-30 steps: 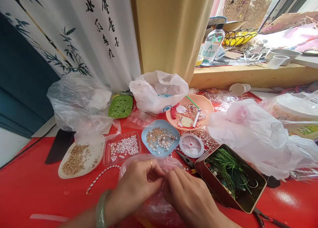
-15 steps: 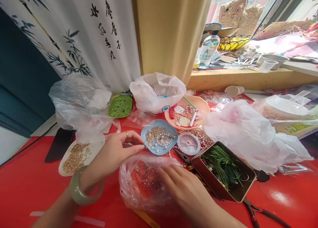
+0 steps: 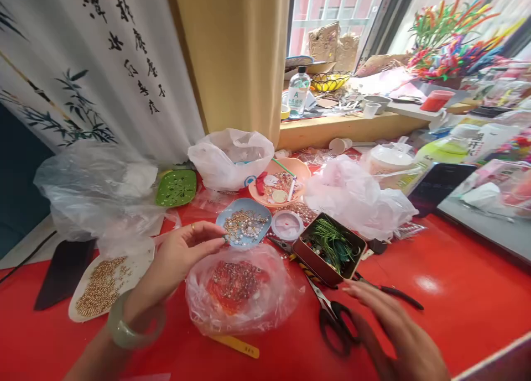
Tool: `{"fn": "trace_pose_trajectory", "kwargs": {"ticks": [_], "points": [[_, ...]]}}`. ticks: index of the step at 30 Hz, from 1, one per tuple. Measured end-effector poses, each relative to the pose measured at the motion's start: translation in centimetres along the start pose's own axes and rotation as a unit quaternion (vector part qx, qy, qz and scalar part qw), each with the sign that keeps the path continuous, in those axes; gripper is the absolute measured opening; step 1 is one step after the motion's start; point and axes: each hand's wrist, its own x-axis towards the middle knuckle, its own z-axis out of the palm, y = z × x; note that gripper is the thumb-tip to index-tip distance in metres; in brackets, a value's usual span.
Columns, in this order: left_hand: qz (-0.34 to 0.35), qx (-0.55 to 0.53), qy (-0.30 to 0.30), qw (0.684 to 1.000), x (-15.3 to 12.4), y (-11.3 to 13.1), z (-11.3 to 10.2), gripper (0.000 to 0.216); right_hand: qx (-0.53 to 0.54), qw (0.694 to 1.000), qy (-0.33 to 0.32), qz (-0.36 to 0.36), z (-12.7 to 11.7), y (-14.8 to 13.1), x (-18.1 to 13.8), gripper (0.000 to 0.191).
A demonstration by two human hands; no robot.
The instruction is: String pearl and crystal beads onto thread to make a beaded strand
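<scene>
My left hand (image 3: 182,254), with a ring and a pale green bangle on the wrist, hovers beside the blue dish (image 3: 244,228) of gold and pearl beads. Its thumb and fingers are pinched at the dish's left rim on something too small to name. My right hand (image 3: 394,331) is low at the right, blurred, fingers stretched towards the black-handled scissors (image 3: 334,314) and black-handled pliers (image 3: 385,290) on the red table (image 3: 456,298). A clear bag of beads (image 3: 240,287) lies between my hands.
A brown tin of green wire (image 3: 329,248), a round thread spool (image 3: 287,225), a peach dish of trinkets (image 3: 279,186), a white plate of gold beads (image 3: 105,281), white plastic bags (image 3: 357,196), a dark phone (image 3: 62,270) and a cluttered window sill (image 3: 352,128) surround them.
The view swung right. My left hand stays pinched at the blue dish. My right hand left the bead bag and moved right towards the scissors and pliers.
</scene>
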Motion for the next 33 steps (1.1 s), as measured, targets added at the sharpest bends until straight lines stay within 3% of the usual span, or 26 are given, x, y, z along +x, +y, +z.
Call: {"fn": "trace_pose_trajectory", "kwargs": {"ticks": [3,5,9,12,14,20,23,25,27,30,33], "points": [[-0.020,-0.039,-0.008,0.999,-0.4,0.1,0.6,0.021,-0.051,0.985,0.019,0.165,-0.8,1.6,-2.3,0.029],[-0.031,-0.059,-0.018,0.998,-0.7,0.1,0.9,0.021,-0.092,0.977,0.005,0.194,-1.4,2.4,-3.0,0.032],[-0.053,-0.085,-0.029,0.995,-1.0,-0.2,1.4,0.026,-0.161,0.971,0.038,0.171,-2.5,2.2,-3.7,0.027],[-0.058,-0.091,-0.030,0.994,-1.2,-0.5,1.8,0.027,-0.121,0.987,0.052,0.095,-2.4,0.5,-4.4,0.019],[-0.062,-0.088,-0.034,0.994,-1.4,-0.8,2.1,0.024,-0.081,0.996,0.017,0.044,-1.5,-0.8,-4.4,0.017],[-0.073,-0.049,-0.070,0.994,-1.8,-1.4,3.1,0.029,-0.112,0.989,-0.096,0.029,0.4,-2.8,-2.4,0.029],[-0.075,-0.050,-0.080,0.993,-1.9,-1.5,3.2,0.028,-0.104,0.990,-0.087,0.047,-0.7,-1.6,-2.0,0.034],[-0.078,-0.059,-0.079,0.992,-1.9,-1.6,3.3,0.027,-0.155,0.983,-0.064,0.078,-1.5,0.1,-2.4,0.038],[-0.086,-0.071,-0.078,0.991,-1.9,-1.7,3.3,0.027,-0.215,0.967,-0.084,0.112,-1.9,2.1,-3.4,0.047],[-0.097,-0.086,-0.078,0.989,-1.8,-1.9,3.4,0.028,-0.218,0.964,-0.118,0.101,-1.4,4.3,-5.1,0.060],[-0.094,-0.091,-0.087,0.987,-1.9,-2.1,3.6,0.022,-0.181,0.967,-0.124,0.126,-0.7,5.1,-6.5,0.054]]}}
